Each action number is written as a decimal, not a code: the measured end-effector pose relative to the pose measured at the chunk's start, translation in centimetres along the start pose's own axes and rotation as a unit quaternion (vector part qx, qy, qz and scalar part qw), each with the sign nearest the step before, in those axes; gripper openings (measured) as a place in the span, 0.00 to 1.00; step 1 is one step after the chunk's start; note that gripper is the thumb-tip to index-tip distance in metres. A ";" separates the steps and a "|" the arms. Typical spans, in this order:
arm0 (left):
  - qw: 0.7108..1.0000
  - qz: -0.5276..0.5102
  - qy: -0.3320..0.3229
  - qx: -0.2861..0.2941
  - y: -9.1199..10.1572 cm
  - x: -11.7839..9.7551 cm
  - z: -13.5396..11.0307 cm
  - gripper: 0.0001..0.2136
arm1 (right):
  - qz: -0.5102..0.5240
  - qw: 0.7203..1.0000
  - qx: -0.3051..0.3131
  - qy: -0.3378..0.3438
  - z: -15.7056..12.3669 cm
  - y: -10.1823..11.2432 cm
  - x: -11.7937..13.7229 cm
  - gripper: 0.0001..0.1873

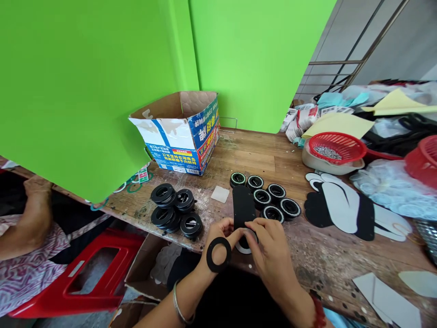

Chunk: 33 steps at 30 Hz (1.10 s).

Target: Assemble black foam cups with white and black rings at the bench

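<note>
My left hand (pixel 218 237) is closed on a flat black ring (pixel 218 254) at the table's front edge. Beside it, my right hand (pixel 268 246) pinches a small round black and white piece (pixel 244 246) that lies at the near end of a long black oval pad (pixel 243 207). The fingertips of both hands meet over that piece. Several black round rings with pale rims (pixel 269 198) sit in rows just beyond my hands. Stacks of black plastic rings (pixel 174 210) stand to the left.
An open cardboard box (pixel 180 136) stands at the back left. Black and white foam cut-outs (pixel 341 207) lie at the right, and behind them a red basket (pixel 336 148) in a white bowl. Another person's arm (pixel 27 218) and a red stool (pixel 92 273) are at left.
</note>
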<state>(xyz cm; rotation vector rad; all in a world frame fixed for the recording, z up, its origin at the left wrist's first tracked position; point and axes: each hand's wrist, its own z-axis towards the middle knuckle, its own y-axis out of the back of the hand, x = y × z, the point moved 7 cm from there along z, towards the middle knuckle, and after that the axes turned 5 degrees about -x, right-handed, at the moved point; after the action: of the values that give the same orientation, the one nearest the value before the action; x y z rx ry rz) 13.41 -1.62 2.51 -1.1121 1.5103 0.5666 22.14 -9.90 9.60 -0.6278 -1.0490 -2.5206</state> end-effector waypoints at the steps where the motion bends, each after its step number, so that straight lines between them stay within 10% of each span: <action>1: 1.000 0.021 -0.003 0.009 -0.1 -0.1 -0.2 0.18 | -0.001 1.000 0.002 0.017 0.2 0.1 -0.3 0.09; 9: 0.984 0.162 -0.061 0.027 -0.3 -1.5 -1.4 0.09 | -0.002 0.998 0.054 0.034 0.3 -0.7 -0.5 0.08; 23: 0.994 0.085 -0.013 0.072 0.0 0.3 -1.7 0.07 | 0.082 0.981 0.124 -0.125 -0.3 -2.1 -3.7 0.11; 33: 0.994 -0.034 0.007 0.103 -1.0 -0.4 -1.4 0.30 | 0.072 0.990 0.087 -0.079 -0.2 -2.2 -1.4 0.11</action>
<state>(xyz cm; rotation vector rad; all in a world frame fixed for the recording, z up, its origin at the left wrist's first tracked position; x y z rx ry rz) 13.55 -3.10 3.44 -1.0039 1.5008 0.3484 22.24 -8.41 7.51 -0.8313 -1.2174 -2.2554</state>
